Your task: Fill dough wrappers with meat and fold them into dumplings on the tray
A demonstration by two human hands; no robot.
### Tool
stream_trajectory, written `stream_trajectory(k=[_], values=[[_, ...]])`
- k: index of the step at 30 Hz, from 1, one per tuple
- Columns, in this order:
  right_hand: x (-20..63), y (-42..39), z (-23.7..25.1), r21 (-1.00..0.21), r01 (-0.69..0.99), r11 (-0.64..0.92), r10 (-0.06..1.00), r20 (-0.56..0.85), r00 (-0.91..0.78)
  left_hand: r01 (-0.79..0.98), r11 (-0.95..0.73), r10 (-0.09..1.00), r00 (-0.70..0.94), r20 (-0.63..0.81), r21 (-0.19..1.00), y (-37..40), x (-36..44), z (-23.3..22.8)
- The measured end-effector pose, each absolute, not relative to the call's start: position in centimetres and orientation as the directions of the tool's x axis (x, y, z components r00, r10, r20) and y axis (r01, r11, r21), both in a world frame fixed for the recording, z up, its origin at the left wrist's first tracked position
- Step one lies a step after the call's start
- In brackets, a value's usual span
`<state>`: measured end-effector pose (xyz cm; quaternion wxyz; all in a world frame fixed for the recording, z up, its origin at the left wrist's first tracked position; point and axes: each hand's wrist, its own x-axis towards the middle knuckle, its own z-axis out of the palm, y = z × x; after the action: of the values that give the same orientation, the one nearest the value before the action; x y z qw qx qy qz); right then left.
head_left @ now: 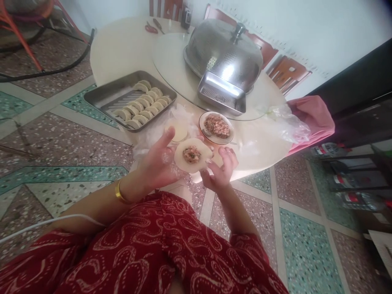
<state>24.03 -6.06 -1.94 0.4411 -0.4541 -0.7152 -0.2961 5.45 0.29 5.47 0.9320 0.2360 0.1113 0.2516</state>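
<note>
A round dumpling wrapper (pixel 183 162) with a mound of meat filling (pixel 192 154) at its middle is between my two hands. My right hand (pixel 223 167) pinches its right edge between thumb and fingertips. My left hand (pixel 161 158) is open, palm dusted with flour and thumb raised apart. The wrapper overlaps that hand's fingers, so their tips are hidden. Behind it, a stack of wrappers (pixel 178 132) lies on a crumpled plastic bag (pixel 153 136). A plate (pixel 229 138) of meat filling (pixel 217 125) with a spoon in it stands just beyond my right hand.
On the left, a metal tray (pixel 105 98) holds rows of folded dumplings (pixel 147 102). A perforated metal dome (pixel 223 53) and an upside-down-looking metal pan (pixel 222 96) occupy the glass turntable (pixel 168 53). Plastic bags (pixel 290 124) lie near the table's right edge.
</note>
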Motion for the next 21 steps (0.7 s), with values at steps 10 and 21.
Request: stream_trajectory(k=[10,21], values=[[25.5,-5.0,-3.4,-0.195,0.870,0.453,0.550,0.829,-0.101,-0.439,0.782,0.518,0.853,-0.069,0.442,0.3,5.2,5.4],[25.0,-4.5,-2.1,0.000,0.844,0.537,0.399,0.881,-0.254,-0.403,0.816,0.474,0.876,-0.083,0.414,0.1,4.8,5.4]])
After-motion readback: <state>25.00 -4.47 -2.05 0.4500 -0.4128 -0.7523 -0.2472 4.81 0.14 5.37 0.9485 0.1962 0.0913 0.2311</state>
